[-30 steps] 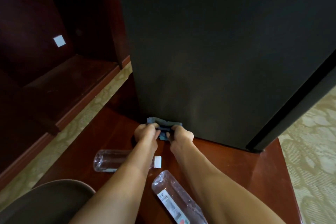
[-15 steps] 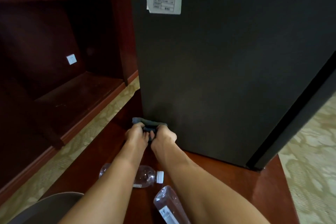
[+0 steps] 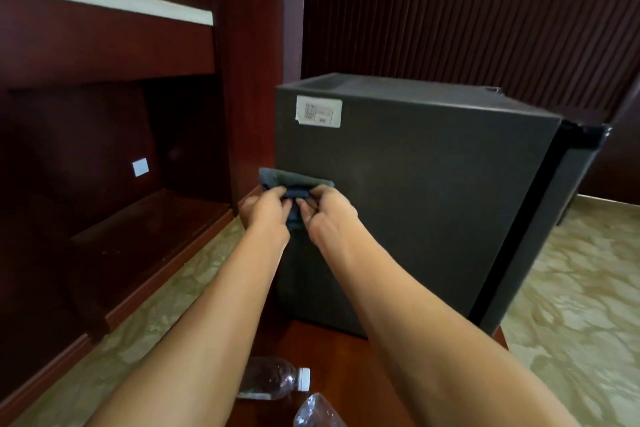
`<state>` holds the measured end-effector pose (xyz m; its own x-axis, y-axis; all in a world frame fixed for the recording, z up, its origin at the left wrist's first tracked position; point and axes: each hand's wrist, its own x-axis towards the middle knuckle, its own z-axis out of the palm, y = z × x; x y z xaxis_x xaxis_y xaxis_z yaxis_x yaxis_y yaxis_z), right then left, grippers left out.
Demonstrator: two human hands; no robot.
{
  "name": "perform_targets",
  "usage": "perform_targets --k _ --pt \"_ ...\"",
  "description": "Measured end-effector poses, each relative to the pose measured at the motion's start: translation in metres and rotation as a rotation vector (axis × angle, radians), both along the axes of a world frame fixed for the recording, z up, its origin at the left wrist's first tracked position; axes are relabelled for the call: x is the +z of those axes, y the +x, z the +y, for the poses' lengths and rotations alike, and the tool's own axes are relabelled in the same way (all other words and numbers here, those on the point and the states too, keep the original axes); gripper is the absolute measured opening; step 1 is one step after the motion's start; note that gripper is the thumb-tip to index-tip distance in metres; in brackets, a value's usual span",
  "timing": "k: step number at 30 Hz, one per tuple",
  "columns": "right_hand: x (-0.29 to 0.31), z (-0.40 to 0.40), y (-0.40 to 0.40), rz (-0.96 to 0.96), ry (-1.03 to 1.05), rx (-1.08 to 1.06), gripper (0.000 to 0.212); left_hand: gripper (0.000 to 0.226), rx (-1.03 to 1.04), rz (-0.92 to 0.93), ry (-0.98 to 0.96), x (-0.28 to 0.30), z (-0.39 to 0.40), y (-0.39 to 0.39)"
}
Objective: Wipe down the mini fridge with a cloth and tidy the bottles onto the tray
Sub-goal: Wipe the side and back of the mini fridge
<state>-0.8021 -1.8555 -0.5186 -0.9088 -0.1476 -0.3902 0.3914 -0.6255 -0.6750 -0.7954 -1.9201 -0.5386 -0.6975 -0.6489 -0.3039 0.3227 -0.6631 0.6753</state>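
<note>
So the biggest thing in view is the mini fridge (image 3: pixel 433 211), dark grey, sat on a reddish wooden bench (image 3: pixel 346 350) with its side panel turned to the camera. A white sticker (image 3: pixel 319 112) is stuck near the top left corner of that panel. Dark red wooden shelving (image 3: pixel 145 236) is seen off to the left, and patterned beige carpet (image 3: pixel 571 305) is spread on the floor to either side of the bench.

A blue-grey cloth (image 3: pixel 294 184) is bunched up and pressed against the fridge's side, close to its left edge, about halfway up. It's gripped from both ends: the left hand (image 3: pixel 266 213) is curled shut on the left part of the cloth, the right hand (image 3: pixel 327 210) is closed on the right part, knuckles nearly touching.

Down at the bottom, one clear plastic bottle (image 3: pixel 273 383) with a white cap is lying on its side on the bench, between the forearms. A second clear bottle (image 3: pixel 317 412) is cut off by the lower frame edge, just beside the first.
</note>
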Motion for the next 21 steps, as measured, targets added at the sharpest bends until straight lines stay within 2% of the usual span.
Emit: perform_targets --k 6,10,13,14,16,20,21 --pt "0.061 0.014 -0.003 0.086 0.007 0.009 0.032 0.022 0.036 0.140 -0.049 0.063 0.015 0.001" --pt "0.069 0.033 0.000 0.109 0.024 -0.020 0.033 0.020 0.019 0.124 -0.081 0.069 0.033 0.001" --pt "0.070 0.059 -0.001 0.111 0.071 -0.072 0.033 0.009 0.008 0.100 -0.132 0.069 0.058 -0.002" --pt "0.070 0.070 -0.002 0.122 0.090 -0.084 0.032 0.013 0.004 0.093 -0.155 0.068 0.068 -0.004" --pt "0.072 0.094 -0.002 0.155 0.124 -0.133 0.029 0.017 -0.022 0.086 -0.179 0.068 0.089 -0.007" --pt "0.077 0.150 0.000 0.227 0.174 -0.266 0.004 0.014 -0.171 0.140 -0.160 0.070 0.133 -0.007" --pt "0.078 0.164 0.002 0.241 0.194 -0.280 0.005 0.016 -0.199 0.149 -0.161 0.070 0.144 -0.008"
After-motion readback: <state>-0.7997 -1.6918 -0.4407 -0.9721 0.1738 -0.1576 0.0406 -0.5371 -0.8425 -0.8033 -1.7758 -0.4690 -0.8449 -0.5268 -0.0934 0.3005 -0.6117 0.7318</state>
